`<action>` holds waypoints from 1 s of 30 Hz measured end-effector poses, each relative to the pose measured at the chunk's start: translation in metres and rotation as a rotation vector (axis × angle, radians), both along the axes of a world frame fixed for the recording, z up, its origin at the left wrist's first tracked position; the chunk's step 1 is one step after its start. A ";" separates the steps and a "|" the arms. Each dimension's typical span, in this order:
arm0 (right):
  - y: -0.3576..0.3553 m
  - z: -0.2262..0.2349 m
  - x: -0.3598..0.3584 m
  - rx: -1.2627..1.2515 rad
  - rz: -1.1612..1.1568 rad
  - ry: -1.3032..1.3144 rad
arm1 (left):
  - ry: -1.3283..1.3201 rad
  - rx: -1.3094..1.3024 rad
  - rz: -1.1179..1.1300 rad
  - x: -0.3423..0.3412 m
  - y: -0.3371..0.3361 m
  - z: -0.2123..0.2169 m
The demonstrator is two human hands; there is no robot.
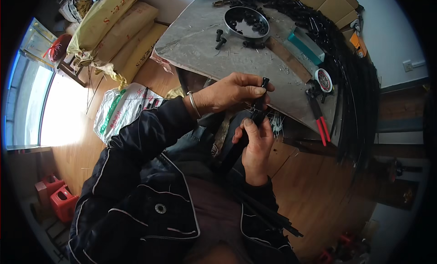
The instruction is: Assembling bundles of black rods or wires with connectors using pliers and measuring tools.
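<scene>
The left hand (230, 92) pinches the upper end of a thin black rod (255, 116), its fingers (255, 90) curled narrow around the rod's capped tip. The right hand (256, 145) grips the same rod lower down, thumb pressed along its side and the other fingers wrapped behind it, so the rod runs slanted between the two hands, above the lap and just in front of the near edge of the grey desk (200, 45). More black rods (268, 214) lie across the lap below the right wrist.

On the desk stand a round metal bowl (246, 22) of small black parts, a small round tin (323, 80), red-handled pliers (318, 118) and a long sheaf of black rods (355, 82). Left of the desk, tan woven sacks (118, 31) with red lettering are stacked; a white plastic bag (120, 109) with green print lies on the floor below them. Cardboard boxes (327, 2) sit behind the desk.
</scene>
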State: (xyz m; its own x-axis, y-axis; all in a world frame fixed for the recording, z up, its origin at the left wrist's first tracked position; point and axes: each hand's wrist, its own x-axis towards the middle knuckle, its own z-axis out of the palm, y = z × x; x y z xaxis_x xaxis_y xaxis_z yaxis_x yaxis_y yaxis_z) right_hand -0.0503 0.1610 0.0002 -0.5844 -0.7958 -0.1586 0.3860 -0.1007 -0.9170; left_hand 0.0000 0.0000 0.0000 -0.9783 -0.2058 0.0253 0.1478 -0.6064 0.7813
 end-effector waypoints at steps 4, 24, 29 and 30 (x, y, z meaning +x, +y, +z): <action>-0.002 0.000 0.001 0.001 -0.017 -0.002 | -0.028 -0.042 0.037 0.002 0.000 0.003; -0.001 -0.009 -0.008 -0.061 0.081 -0.128 | -0.082 0.148 0.143 0.008 0.010 -0.005; -0.001 -0.005 -0.008 -0.072 0.112 -0.152 | -0.020 0.132 0.049 0.008 0.006 -0.003; -0.002 -0.005 -0.009 -0.078 0.103 -0.153 | -0.023 0.127 0.041 0.007 0.007 -0.005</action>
State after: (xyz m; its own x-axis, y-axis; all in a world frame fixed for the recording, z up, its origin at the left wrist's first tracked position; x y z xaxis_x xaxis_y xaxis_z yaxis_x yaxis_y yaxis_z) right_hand -0.0590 0.1590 -0.0053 -0.4727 -0.8637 -0.1750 0.5324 -0.1216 -0.8377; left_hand 0.0074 0.0067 -0.0048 -0.9690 -0.2457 -0.0255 0.1577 -0.6948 0.7017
